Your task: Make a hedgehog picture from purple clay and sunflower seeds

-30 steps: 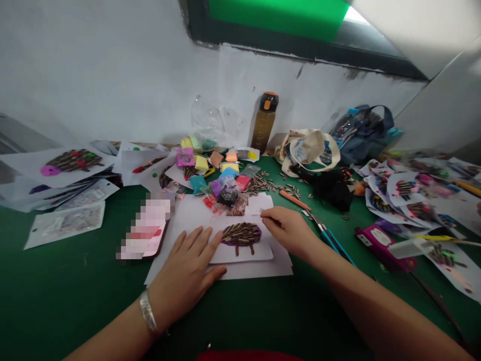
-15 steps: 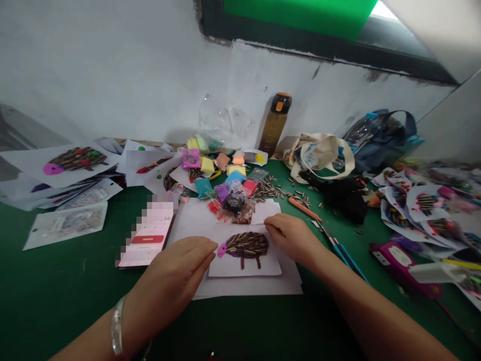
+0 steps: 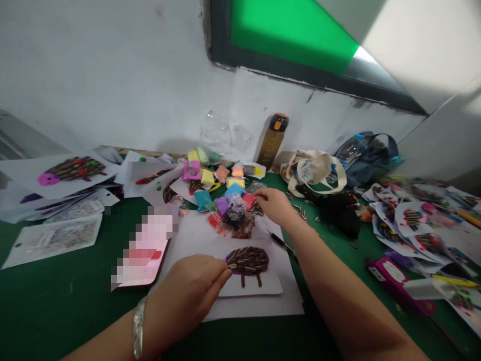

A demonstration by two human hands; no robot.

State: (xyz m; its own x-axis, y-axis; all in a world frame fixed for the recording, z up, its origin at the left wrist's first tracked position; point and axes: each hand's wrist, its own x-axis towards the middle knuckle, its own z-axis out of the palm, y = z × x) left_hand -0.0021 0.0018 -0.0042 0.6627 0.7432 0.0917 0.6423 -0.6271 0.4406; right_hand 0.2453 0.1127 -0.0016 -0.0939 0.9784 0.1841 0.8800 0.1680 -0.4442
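My left hand [image 3: 195, 281] rests over the left part of a hedgehog picture [image 3: 272, 286], its fingers pressed together at the animal's head, which they hide. Striped sunflower seeds [image 3: 248, 261] cover the hedgehog's body, with a thin purple edge and two brown legs. Farther back, my right hand [image 3: 277, 206] reaches in with fingertips drawn together beside a red clay packet [image 3: 248, 201] and the loose sunflower seeds. What lies between its fingertips, if anything, is too small to make out. Under the picture lie larger white sheets [image 3: 259, 307].
Several clay packets [image 3: 203, 200] are heaped behind the picture. A phone [image 3: 145, 250] lies left, a black pen [image 3: 280, 241] right. A bottle [image 3: 272, 141] and a cloth bag [image 3: 319, 173] stand by the wall. Finished pictures [image 3: 75, 170] flank both sides; a magenta glue gun [image 3: 398, 286] lies right.
My right hand has left the picture's top right corner and moved back to the packets and seeds. My left hand has shifted right over the hedgehog's head. The view has tilted up.
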